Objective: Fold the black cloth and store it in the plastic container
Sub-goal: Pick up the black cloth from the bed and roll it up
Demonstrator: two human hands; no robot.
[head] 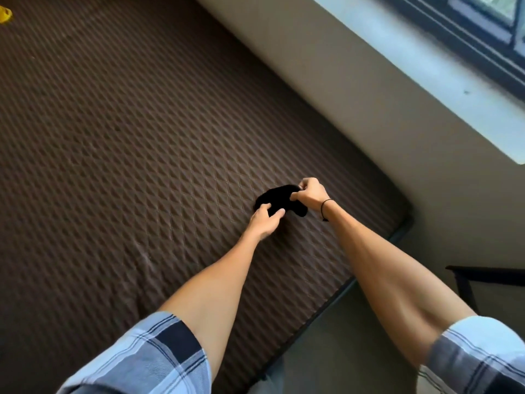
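Note:
A small black cloth lies bunched on the brown quilted mattress, near its right side. My left hand pinches the cloth's near left edge between thumb and fingers. My right hand grips the cloth's far right edge, a thin black band around its wrist. Both hands are closed on the fabric, and part of the cloth is hidden under the fingers. No plastic container shows in view.
A beige wall runs along the mattress's right side under a window sill. A yellow object sits at the far left corner. A dark furniture frame stands at the right, beside the floor.

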